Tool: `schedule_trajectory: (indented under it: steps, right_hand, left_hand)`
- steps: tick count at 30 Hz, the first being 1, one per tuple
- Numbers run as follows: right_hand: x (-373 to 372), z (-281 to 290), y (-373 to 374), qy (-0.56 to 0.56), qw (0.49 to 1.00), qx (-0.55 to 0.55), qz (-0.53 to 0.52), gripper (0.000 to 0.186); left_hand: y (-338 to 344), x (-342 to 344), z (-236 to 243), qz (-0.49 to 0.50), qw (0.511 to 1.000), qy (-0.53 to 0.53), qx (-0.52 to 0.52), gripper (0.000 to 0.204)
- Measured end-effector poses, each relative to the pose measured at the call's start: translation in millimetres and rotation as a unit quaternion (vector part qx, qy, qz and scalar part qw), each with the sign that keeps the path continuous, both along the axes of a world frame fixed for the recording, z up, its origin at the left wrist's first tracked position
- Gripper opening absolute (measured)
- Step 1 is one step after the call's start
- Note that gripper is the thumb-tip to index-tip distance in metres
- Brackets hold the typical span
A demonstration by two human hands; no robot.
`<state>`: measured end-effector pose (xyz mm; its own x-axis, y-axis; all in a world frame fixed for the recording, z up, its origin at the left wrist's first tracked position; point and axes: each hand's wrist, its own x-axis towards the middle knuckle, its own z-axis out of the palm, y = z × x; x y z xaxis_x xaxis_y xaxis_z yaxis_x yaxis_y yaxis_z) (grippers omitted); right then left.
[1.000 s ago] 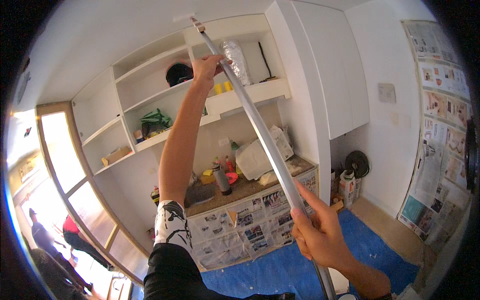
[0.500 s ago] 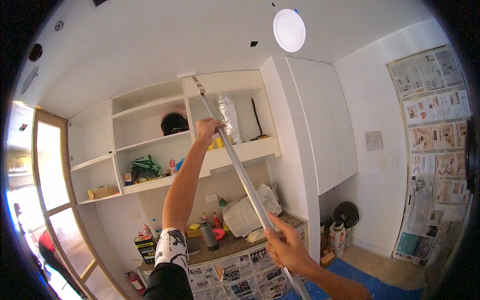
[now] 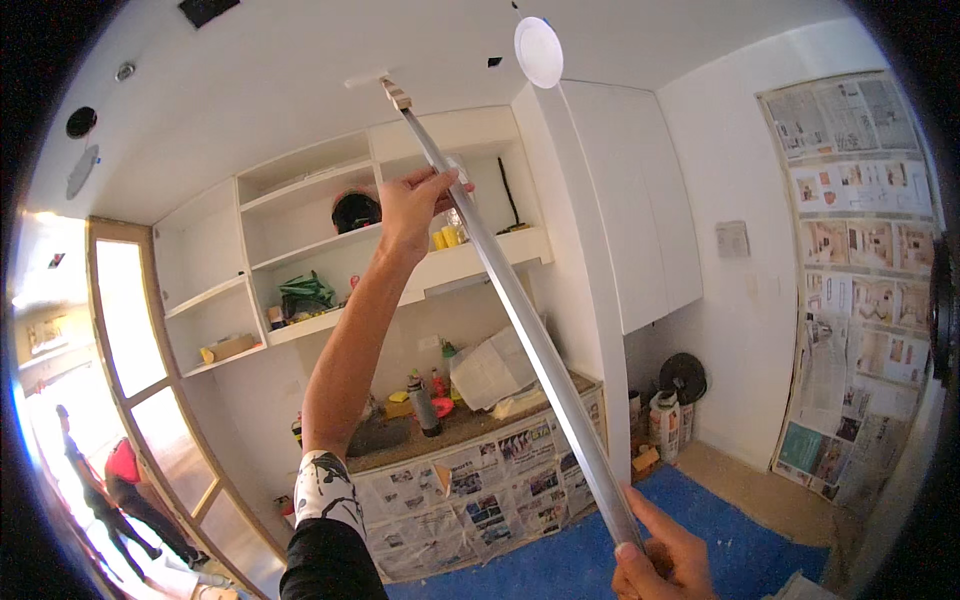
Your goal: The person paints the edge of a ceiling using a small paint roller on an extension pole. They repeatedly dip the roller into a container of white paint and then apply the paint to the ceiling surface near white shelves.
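Note:
A long silvery metal pole (image 3: 543, 355) slants up and away from the lower right toward the ceiling (image 3: 300, 60). My left hand (image 3: 412, 210) grips its upper part, with the arm stretched out. Lower down, my right hand (image 3: 665, 560) is closed around the pole near the bottom edge of the view. At the pole's far end sits a tan, banded fitting (image 3: 397, 95). Its tip meets the ceiling beside a whitish patch (image 3: 366, 77); the exact kind of head is too small to tell.
White open shelves (image 3: 310, 210) hold a dark helmet-like object and green plastic. Below stands a newspaper-covered counter (image 3: 480, 490) bearing a grey bottle (image 3: 422, 405). A round white lamp (image 3: 539, 52) hangs from the ceiling. Blue sheeting (image 3: 700, 520) covers floor. Two people stand beyond the left door (image 3: 165, 400).
The view has tilted and shifted. The pole's tip has moved off the cabinet's top edge onto the ceiling. My right hand is lower and farther right; both hands still hold the pole.

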<state>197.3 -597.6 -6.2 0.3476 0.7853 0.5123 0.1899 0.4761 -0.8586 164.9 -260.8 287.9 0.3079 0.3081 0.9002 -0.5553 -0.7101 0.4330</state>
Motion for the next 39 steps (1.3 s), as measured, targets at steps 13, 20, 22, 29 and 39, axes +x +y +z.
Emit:
schedule_trajectory:
  steps: [13,20,22,29,39]
  right_hand:
    - [-53,-18,-145,0.003,0.999,-0.012,-0.03,0.054]
    - [-74,-18,-183,0.03,0.999,-0.027,-0.023,0.054]
    - [-77,-20,-192,0.03,0.998,-0.044,-0.031,0.054]
    - [-92,-31,-219,0.027,0.998,-0.032,-0.047,0.054]
    - [-80,-28,-182,0.019,1.0,-0.01,-0.02,0.052]
  left_hand:
    - [-145,-49,-17,-0.015,0.996,0.013,0.086,0.03]
    - [-179,-62,-25,-0.007,0.997,0.011,0.07,0.034]
    - [-190,-65,-28,-0.007,0.998,0.003,0.065,0.035]
    - [-221,-77,-34,-0.006,0.997,0.017,0.075,0.036]
    - [-184,-72,-31,-0.027,0.998,0.015,0.045,0.032]
